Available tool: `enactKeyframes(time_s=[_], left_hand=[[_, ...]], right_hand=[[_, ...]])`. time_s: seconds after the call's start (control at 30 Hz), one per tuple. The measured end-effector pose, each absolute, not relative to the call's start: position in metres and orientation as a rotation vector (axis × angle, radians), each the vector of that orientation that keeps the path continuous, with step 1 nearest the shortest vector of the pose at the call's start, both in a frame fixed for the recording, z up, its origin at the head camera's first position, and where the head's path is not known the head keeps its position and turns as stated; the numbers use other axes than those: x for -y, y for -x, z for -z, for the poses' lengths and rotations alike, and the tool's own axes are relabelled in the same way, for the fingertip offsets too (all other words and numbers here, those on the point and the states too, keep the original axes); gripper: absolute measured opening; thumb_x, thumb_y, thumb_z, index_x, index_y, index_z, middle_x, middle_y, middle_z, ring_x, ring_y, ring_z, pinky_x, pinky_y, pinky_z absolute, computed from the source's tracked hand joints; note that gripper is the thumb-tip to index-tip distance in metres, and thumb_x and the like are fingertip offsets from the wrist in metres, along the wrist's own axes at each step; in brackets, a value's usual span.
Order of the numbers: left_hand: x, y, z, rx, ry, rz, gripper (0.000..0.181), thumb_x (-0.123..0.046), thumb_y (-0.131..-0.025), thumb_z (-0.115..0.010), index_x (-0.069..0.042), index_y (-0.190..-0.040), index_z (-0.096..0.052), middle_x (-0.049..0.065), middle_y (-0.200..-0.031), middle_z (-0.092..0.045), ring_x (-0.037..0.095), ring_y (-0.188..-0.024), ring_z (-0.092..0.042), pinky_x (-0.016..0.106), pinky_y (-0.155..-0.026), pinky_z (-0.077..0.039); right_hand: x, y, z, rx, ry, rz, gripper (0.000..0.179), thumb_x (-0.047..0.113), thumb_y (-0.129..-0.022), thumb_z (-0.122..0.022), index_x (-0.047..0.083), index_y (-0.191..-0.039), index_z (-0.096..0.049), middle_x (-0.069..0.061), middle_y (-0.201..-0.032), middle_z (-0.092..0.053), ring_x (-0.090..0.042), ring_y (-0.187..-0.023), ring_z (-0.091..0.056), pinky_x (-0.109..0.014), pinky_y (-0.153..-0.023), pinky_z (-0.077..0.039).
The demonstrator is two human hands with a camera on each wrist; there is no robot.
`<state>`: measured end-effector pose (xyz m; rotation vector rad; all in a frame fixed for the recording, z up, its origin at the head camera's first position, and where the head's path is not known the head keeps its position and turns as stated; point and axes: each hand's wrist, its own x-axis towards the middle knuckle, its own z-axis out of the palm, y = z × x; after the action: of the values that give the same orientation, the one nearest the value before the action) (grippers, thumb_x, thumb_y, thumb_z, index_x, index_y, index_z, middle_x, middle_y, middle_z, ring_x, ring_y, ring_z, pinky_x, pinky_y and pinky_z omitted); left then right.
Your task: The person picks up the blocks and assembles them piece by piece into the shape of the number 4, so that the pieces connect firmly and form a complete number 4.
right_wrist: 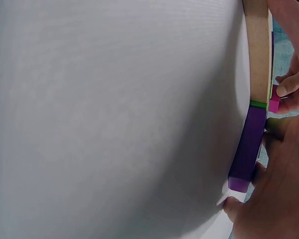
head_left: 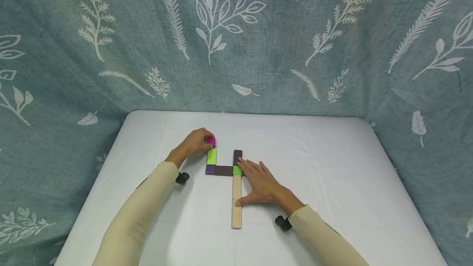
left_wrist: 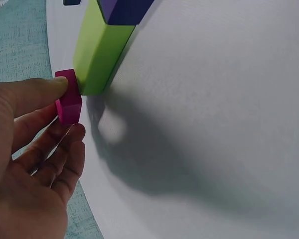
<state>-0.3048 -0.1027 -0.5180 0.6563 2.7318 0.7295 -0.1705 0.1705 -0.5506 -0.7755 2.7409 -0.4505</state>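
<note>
My left hand (head_left: 194, 143) pinches a small magenta block (left_wrist: 70, 102) between thumb and fingers, right at the end of a lime green block (head_left: 212, 157). A purple block (head_left: 210, 169) joins that green one at a corner, followed by a dark brown block (head_left: 223, 170) and a small green block (head_left: 237, 170). Another dark block (head_left: 237, 157) extends away from this junction, and two pale wooden blocks (head_left: 237, 186) run toward me. Fingers spread, my right hand (head_left: 263, 186) lies over the junction, thumb at the wooden blocks. It mostly hides another purple block (right_wrist: 248, 144) in the head view.
A white cloth covers the table (head_left: 314, 155) under the blocks. Behind it hangs a teal leaf-patterned curtain (head_left: 281, 85). Small black wrist cameras (head_left: 182, 178) sit beneath both forearms.
</note>
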Motion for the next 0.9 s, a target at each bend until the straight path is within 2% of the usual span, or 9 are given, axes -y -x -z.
enactKeyframes(time_s=[0.9], left_hand=[[0.0981,0.3053,0.5237,-2.675,-0.61,-0.731,0.036,-0.015,-0.093,-0.072,-0.001,-0.125,-0.069,0.011,-0.111,-0.064,0.025,-0.102,-0.06,0.04,-0.092,-0.051]], right_hand=[[-0.1701,0.1698,0.5482,-2.735,0.769,0.444,0.135,0.088,-0.063,-0.068,0.016,-0.164,-0.015,0.001,-0.17,-0.01,-0.023,-0.154,-0.015,-0.054,-0.122,-0.007]])
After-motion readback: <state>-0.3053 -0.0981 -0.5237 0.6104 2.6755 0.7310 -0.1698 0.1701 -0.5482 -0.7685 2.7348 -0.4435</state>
